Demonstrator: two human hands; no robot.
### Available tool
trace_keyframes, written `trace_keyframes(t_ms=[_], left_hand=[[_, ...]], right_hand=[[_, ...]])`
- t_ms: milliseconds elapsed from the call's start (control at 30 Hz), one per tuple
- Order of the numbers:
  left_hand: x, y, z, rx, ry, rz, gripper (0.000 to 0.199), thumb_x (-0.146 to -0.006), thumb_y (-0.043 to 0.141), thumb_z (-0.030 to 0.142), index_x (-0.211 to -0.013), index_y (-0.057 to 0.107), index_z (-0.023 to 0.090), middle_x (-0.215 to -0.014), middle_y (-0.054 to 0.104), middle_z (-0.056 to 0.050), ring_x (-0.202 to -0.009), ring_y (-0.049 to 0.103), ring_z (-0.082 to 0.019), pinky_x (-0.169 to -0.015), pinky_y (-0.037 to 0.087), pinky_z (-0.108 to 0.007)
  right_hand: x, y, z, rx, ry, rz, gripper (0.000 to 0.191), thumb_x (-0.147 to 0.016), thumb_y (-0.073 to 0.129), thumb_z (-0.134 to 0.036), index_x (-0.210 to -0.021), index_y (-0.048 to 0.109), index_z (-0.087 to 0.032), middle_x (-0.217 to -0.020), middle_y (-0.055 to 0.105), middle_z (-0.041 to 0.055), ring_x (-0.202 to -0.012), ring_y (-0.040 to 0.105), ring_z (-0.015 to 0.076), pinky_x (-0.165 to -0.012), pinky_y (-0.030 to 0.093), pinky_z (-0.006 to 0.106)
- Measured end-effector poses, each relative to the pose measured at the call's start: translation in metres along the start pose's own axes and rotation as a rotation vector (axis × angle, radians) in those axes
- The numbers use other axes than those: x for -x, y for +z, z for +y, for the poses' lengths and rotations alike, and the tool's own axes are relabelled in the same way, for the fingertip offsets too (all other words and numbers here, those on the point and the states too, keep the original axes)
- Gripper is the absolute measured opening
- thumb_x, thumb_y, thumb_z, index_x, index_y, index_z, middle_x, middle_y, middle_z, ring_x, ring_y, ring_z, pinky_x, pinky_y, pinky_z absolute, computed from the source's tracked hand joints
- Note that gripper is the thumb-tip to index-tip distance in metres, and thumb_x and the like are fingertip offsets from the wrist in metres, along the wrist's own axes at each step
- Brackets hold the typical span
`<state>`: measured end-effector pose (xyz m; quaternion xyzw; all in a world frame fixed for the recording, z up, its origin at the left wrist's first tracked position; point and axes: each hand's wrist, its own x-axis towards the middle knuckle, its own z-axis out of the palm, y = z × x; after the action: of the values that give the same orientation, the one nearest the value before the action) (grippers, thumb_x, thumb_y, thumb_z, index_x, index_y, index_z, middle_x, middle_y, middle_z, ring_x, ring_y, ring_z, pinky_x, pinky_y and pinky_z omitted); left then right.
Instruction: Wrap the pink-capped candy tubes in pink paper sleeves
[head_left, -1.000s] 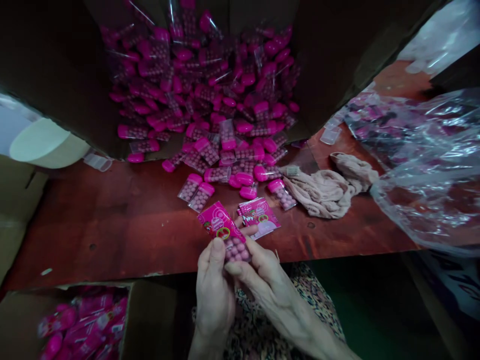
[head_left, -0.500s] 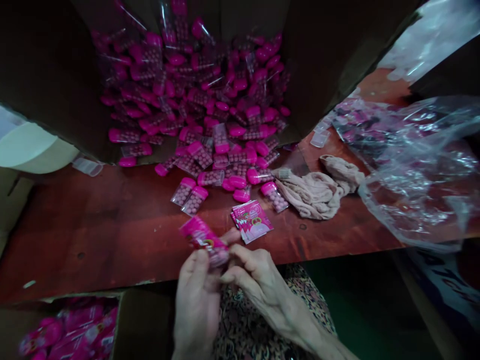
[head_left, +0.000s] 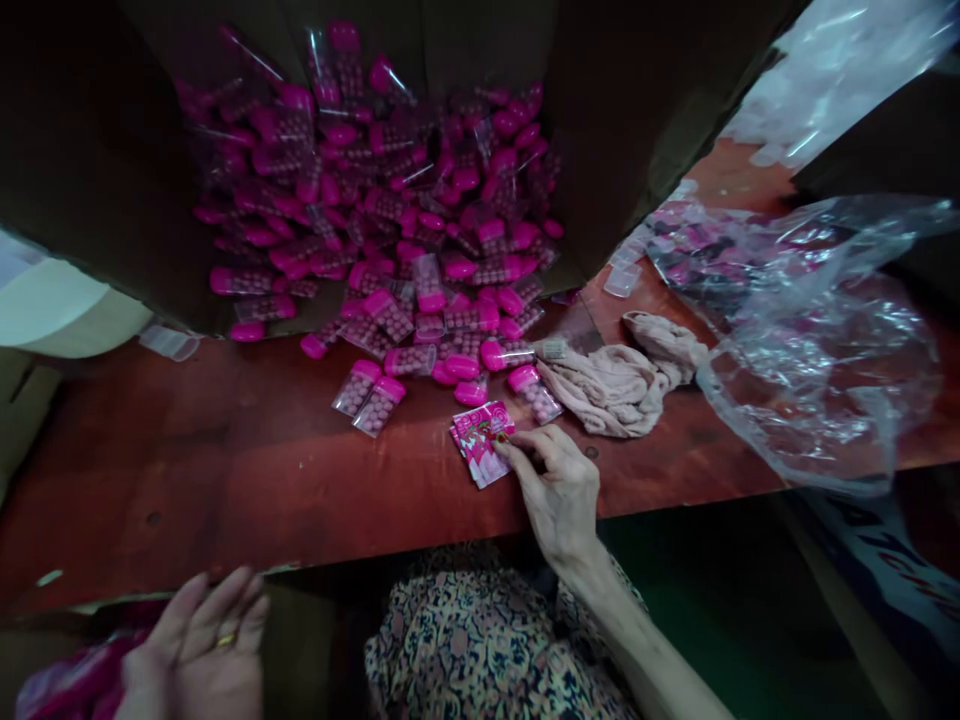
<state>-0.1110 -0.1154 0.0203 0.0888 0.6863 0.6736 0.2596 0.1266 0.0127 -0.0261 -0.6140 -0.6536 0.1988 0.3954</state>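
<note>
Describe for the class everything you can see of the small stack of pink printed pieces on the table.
The stack is made of thin, flat pieces, apparently glossy film or paper, printed in pinks with red, green and white details; any lettering is too small to read. It lies flat but slightly fanned and askew, on the red-brown table, nearer the person than the pink-capped containers. The right hand's fingertips meet its right side.

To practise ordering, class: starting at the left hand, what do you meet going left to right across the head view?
Left hand → two pink-capped containers → pink printed stack → crumpled cloth → clear plastic bag.
</note>
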Motion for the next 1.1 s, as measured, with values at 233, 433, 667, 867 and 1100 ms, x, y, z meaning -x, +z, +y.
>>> trace_keyframes(t_ms=[233,433,667,867,1100], left_hand=[[0.053,0.104,-0.017,-0.027,-0.184,-0.531,0.018,-0.075,0.067,0.03,-0.085,0.071,0.016,-0.086,0.074,-0.007,-0.08,0.067,-0.017,-0.071,0.051,-0.024],[0.054,0.143,-0.023,-0.004,-0.152,-0.736,0.021,-0.073,0.07,0.027,-0.091,0.073,0.017,-0.086,0.074,-0.005,-0.076,0.066,-0.015,-0.072,0.05,-0.023],[0.049,0.153,-0.023,0.171,-0.37,-0.664,0.011,-0.063,0.076,0.02,-0.073,0.075,0.015,-0.069,0.073,-0.004,-0.063,0.063,-0.011,-0.067,0.049,-0.022],[0.053,0.146,-0.024,0.192,-0.31,-0.654,0.009,-0.061,0.078,0.02,-0.07,0.075,0.017,-0.058,0.068,0.001,-0.054,0.057,-0.008,-0.058,0.047,-0.018],[0.049,0.146,-0.022,0.215,-0.385,-0.545,0.015,-0.053,0.082,0.02,-0.063,0.072,0.014,-0.062,0.069,-0.001,-0.056,0.059,-0.008,-0.058,0.047,-0.017]], right_hand=[[-0.001,-0.005,0.0,-0.054,-0.094,0.104,0.013,-0.085,0.058,-0.018,-0.081,0.071,-0.016,-0.071,0.058,0.0032,-0.066,0.058,0.0157,-0.06,0.047,0.028],[0.007,-0.016,-0.018,-0.086,-0.292,0.147,0.013,-0.08,0.064,-0.014,-0.081,0.073,-0.023,-0.074,0.061,0.0037,-0.07,0.056,0.0166,-0.061,0.048,0.03],[0.01,-0.013,-0.034,-0.477,0.074,-0.082,0.025,-0.075,0.069,-0.019,-0.1,0.066,-0.02,-0.093,0.066,0.0047,-0.084,0.063,0.0186,-0.074,0.052,0.031],[0.013,-0.009,-0.038,-0.553,0.06,-0.075,0.013,-0.081,0.06,-0.016,-0.068,0.061,-0.018,-0.064,0.058,-0.0006,-0.059,0.054,0.0131,-0.056,0.046,0.025],[0.019,-0.005,-0.046,-0.372,-0.07,-0.121,0.026,-0.088,0.048,-0.019,-0.063,0.054,-0.018,-0.057,0.047,-0.0007,-0.054,0.044,0.0128,-0.051,0.038,0.025]])
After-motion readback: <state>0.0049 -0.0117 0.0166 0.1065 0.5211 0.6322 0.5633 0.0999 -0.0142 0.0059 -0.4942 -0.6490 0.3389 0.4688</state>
